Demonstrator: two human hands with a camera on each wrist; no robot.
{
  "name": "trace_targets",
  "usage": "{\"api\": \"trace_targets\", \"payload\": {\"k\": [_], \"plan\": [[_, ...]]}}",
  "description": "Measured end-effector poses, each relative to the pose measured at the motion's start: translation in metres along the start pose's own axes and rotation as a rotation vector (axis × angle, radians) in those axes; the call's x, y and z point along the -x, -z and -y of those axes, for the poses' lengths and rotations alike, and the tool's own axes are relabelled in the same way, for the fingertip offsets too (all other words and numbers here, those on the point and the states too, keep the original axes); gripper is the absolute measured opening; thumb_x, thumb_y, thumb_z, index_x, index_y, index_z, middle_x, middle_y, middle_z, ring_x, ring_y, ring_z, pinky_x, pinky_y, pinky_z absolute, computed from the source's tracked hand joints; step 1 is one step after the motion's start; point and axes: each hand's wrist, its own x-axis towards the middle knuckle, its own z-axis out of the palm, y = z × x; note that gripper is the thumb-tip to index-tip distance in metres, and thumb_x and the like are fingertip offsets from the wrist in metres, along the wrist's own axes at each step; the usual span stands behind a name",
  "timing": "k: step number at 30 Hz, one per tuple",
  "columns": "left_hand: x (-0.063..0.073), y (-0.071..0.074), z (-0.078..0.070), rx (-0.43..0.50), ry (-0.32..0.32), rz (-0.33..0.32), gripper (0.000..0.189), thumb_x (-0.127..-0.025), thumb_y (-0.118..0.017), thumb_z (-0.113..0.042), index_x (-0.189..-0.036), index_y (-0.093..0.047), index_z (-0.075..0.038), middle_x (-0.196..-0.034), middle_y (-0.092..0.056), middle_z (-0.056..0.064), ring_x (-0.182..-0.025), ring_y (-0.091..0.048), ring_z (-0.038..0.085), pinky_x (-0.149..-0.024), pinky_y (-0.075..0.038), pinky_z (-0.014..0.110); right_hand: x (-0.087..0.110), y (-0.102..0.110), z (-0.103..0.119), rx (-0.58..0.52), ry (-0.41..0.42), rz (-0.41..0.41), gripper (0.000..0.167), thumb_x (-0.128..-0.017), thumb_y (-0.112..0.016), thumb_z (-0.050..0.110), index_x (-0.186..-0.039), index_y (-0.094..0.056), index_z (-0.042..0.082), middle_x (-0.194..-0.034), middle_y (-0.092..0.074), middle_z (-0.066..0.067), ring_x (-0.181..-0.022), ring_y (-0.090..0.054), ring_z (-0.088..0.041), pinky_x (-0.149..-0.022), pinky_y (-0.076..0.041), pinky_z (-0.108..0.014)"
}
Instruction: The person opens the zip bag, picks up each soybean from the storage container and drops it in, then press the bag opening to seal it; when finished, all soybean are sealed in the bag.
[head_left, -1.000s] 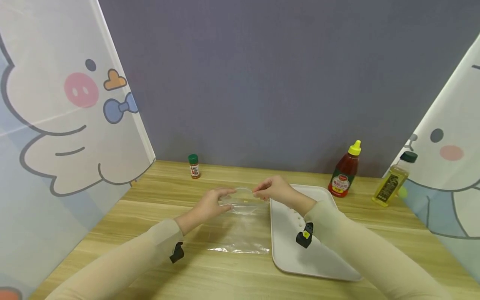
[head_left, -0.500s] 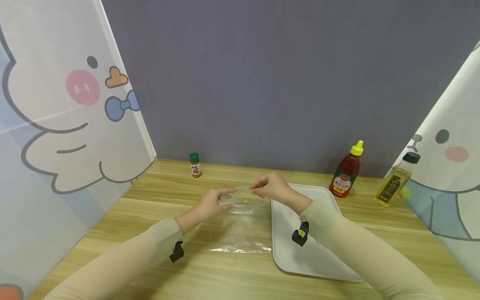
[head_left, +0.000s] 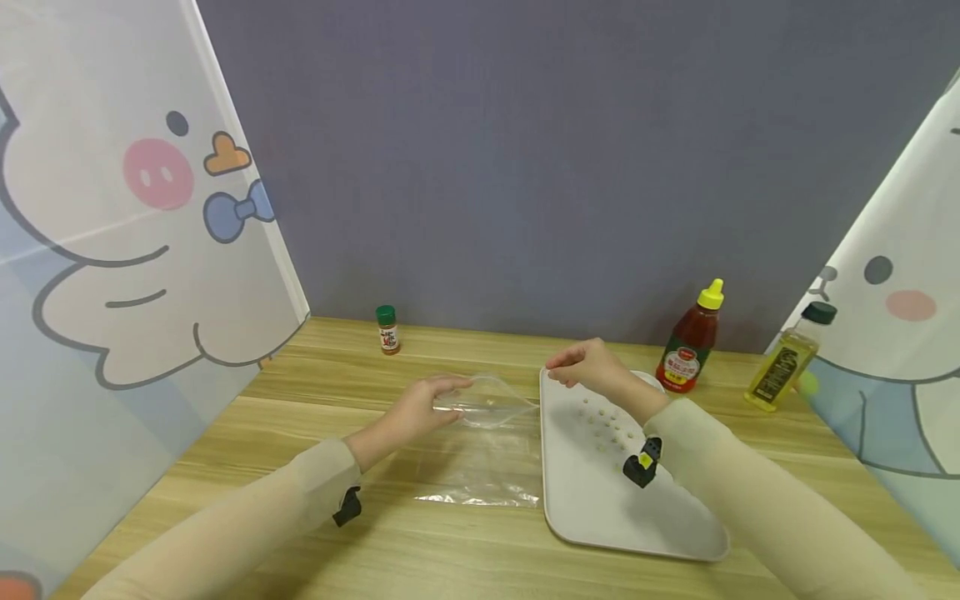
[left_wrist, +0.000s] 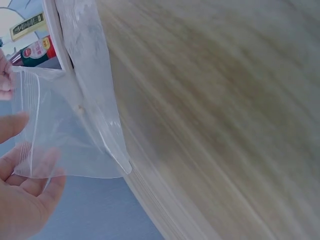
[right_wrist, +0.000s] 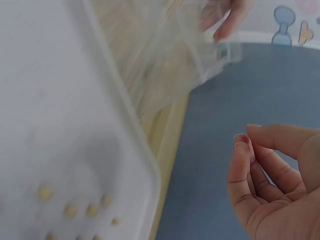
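My left hand (head_left: 420, 411) holds a clear zip-lock bag (left_wrist: 75, 135) at its mouth, thumb on one side and fingers behind the plastic. The bag (head_left: 487, 471) lies along the table with its mouth gaping; a tiny pale piece (left_wrist: 80, 107) shows inside. My right hand (head_left: 592, 367) hovers over the far left corner of a white tray (head_left: 600, 517), apart from the bag. Its fingers are loosely bent, thumb tip close to the index finger, and nothing shows between them (right_wrist: 270, 175). Several small pale-yellow round pieces (right_wrist: 92, 209) lie scattered on the tray.
Behind the tray stand a red sauce bottle with a yellow cap (head_left: 686, 342) and an oil bottle with a dark cap (head_left: 787, 358). A small green-capped spice jar (head_left: 387, 331) is at the back left. A grey panel (head_left: 525, 167) closes off the table's back.
My right hand has left the bag's mouth and moved right over the tray, uncovering the scattered pieces. My left hand has stayed at the bag.
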Motion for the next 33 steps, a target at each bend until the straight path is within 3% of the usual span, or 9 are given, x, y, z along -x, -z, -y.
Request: {"api": "trace_targets", "payload": {"k": [10,16,23,27,33], "plan": [[0.001,-0.001,-0.002,-0.039,-0.027,-0.026,0.049,-0.083,-0.074,-0.008,-0.130,-0.060,-0.008,-0.133,-0.060,0.012,-0.118,-0.060,0.031,-0.101,-0.050,0.045,-0.004,0.019,-0.041,0.054,-0.038,0.001,0.022,-0.088,-0.068,0.009,-0.106,-0.069,-0.004,-0.092,-0.073,-0.006,-0.077,-0.063,-0.019,-0.079,-0.058,-0.045],[0.001,-0.002,-0.003,-0.045,-0.029,-0.027,0.050,-0.083,-0.074,-0.010,-0.131,-0.059,-0.008,-0.134,-0.059,0.012,-0.118,-0.060,0.032,-0.101,-0.050,0.045,-0.004,0.023,-0.062,0.112,-0.068,0.004,0.024,-0.086,-0.070,0.008,-0.106,-0.068,-0.007,-0.092,-0.072,-0.009,-0.078,-0.063,-0.017,-0.075,-0.058,-0.037],[0.002,-0.002,-0.004,-0.051,-0.042,-0.030,0.050,-0.083,-0.074,-0.009,-0.130,-0.059,-0.007,-0.133,-0.060,0.013,-0.119,-0.060,0.032,-0.102,-0.049,0.046,-0.002,0.024,-0.076,0.129,-0.098,0.086,0.025,-0.083,-0.072,0.006,-0.103,-0.068,-0.007,-0.089,-0.072,-0.011,-0.072,-0.059,-0.014,-0.066,-0.054,-0.028],[0.002,-0.001,-0.004,-0.043,-0.035,-0.027,0.050,-0.083,-0.074,-0.009,-0.130,-0.059,-0.007,-0.134,-0.059,0.013,-0.118,-0.060,0.032,-0.102,-0.049,0.046,-0.009,0.021,-0.086,0.150,-0.085,0.095,0.024,-0.081,-0.074,0.007,-0.101,-0.070,-0.005,-0.090,-0.071,-0.007,-0.071,-0.055,-0.012,-0.063,-0.051,-0.026],[0.002,-0.001,-0.004,-0.043,-0.040,-0.028,0.050,-0.083,-0.074,-0.009,-0.130,-0.059,-0.007,-0.133,-0.060,0.014,-0.117,-0.061,0.032,-0.101,-0.050,0.045,-0.013,0.017,-0.090,0.167,-0.104,0.080,0.019,-0.080,-0.077,0.010,-0.095,-0.071,0.000,-0.078,-0.066,0.002,-0.066,-0.051,-0.012,-0.059,-0.045,-0.023]]}}
